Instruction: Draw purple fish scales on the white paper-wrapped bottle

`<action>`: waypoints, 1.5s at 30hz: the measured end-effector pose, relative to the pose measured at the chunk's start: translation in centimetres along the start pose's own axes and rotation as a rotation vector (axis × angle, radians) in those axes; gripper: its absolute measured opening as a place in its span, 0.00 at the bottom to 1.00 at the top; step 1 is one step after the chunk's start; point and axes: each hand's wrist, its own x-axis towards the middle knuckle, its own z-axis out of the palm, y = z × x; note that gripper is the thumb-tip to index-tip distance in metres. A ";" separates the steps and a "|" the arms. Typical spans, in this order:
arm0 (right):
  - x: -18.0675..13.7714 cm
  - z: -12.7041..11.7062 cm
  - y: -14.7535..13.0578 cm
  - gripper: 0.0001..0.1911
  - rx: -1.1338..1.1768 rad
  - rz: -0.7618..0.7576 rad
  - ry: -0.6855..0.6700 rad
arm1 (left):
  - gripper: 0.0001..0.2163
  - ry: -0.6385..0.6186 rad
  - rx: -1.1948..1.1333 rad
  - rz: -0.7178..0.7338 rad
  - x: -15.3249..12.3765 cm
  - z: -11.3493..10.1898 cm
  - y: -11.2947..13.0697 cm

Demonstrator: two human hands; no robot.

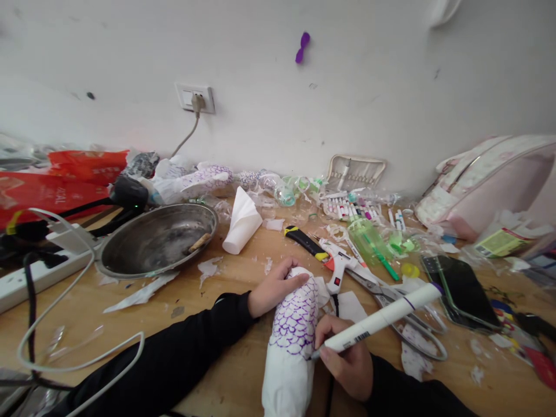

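Observation:
A long white paper-wrapped form point(289, 376), rounded at its far end, lies in front of me. Purple scale-like arcs cover its upper half, while the near half is plain white. My left hand point(278, 288) is closed around the far end, thumb on top. In my right hand point(350, 365) is a white marker pen point(386, 317) with a purple-ringed end, tilted up to the right. Its tip touches or nearly touches the form's right side, by the lowest row of arcs. Just beyond the form lies a white glue gun point(341, 267).
A metal basin point(158, 240) stands at left near a power strip point(46, 278). Scissors point(391, 301), a utility knife point(306, 242) and a phone point(463, 289) lie to the right. Markers point(343, 207), plastic pieces and paper scraps are scattered behind. A pink bag point(490, 191) leans against the wall.

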 end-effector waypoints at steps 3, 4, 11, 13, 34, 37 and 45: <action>0.1 0.0 -0.1 0.04 0.045 0.032 0.004 | 0.16 0.004 -0.007 -0.005 0.0 0.0 0.0; 0.0 0.0 0.0 0.04 0.063 0.037 0.014 | 0.16 0.004 -0.007 -0.010 0.0 0.0 0.0; -0.1 -0.1 0.3 0.03 0.162 0.101 0.027 | 0.15 0.008 0.011 -0.002 -0.1 -0.1 0.2; 0.0 -0.1 0.2 0.04 0.155 0.106 0.024 | 0.15 0.011 0.013 -0.006 -0.1 0.0 0.3; 0.0 0.0 0.5 0.07 0.192 0.161 0.019 | 0.14 0.019 -0.026 -0.019 -0.1 0.0 -0.1; 0.0 -0.1 0.7 0.08 0.222 0.162 0.037 | 0.14 0.015 -0.025 -0.021 0.0 0.0 -0.1; 0.1 0.2 0.9 0.08 0.206 0.228 0.029 | 0.14 0.015 -0.010 -0.010 -0.1 0.0 -0.1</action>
